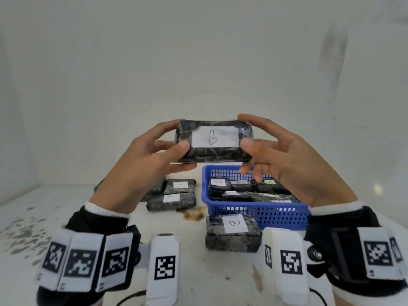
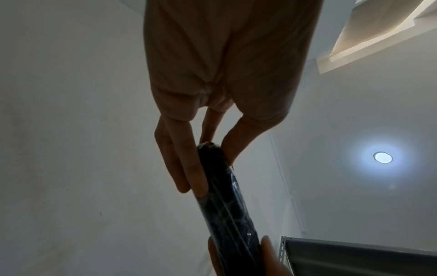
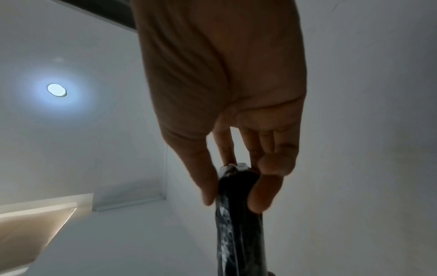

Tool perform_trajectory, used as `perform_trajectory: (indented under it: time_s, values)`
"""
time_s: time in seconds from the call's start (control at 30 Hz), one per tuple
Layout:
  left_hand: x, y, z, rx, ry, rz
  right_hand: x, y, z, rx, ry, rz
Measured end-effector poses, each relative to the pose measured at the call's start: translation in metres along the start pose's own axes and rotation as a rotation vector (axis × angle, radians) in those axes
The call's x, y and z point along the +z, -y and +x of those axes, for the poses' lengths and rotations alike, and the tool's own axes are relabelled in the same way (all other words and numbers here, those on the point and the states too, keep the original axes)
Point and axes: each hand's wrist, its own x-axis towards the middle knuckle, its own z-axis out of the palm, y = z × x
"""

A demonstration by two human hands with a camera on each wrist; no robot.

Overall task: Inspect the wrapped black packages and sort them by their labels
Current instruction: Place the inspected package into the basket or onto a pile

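Observation:
A black wrapped package (image 1: 214,141) with a white label marked "B" is held up in the air, label toward me. My left hand (image 1: 152,151) pinches its left end between thumb and fingers; my right hand (image 1: 267,149) pinches its right end. Both wrist views show the package edge-on (image 2: 227,201) (image 3: 238,214) between thumb and fingers. On the table, a package labelled "B" (image 1: 233,233) lies near me, and two labelled "A" (image 1: 180,186) (image 1: 171,200) lie further back, left of the basket.
A blue plastic basket (image 1: 254,214) on the right holds several more black packages. A brown stain (image 1: 192,213) marks the white table (image 1: 66,208) beside it. More packages lie partly hidden behind my left hand. A white wall stands close behind.

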Motion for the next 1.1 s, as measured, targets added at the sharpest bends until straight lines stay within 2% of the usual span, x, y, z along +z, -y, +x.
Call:
perform_trajectory:
  time_s: [0.17,0.57,0.8,1.1]
  values:
    - [0.006,-0.003,-0.003,0.018,0.008,0.133,0.001,0.001,0.000,-0.007,-0.015,-0.039]
    - [0.028,-0.003,-0.008,0.107,-0.092,0.204,0.020,0.010,-0.005,-0.072,-0.152,-0.093]
    - [0.037,-0.004,-0.010,0.163,-0.120,0.142,0.027,0.012,-0.007,-0.095,-0.215,-0.097]
    - [0.032,-0.007,-0.009,0.122,-0.096,0.028,0.023,0.015,-0.009,-0.117,-0.151,-0.093]
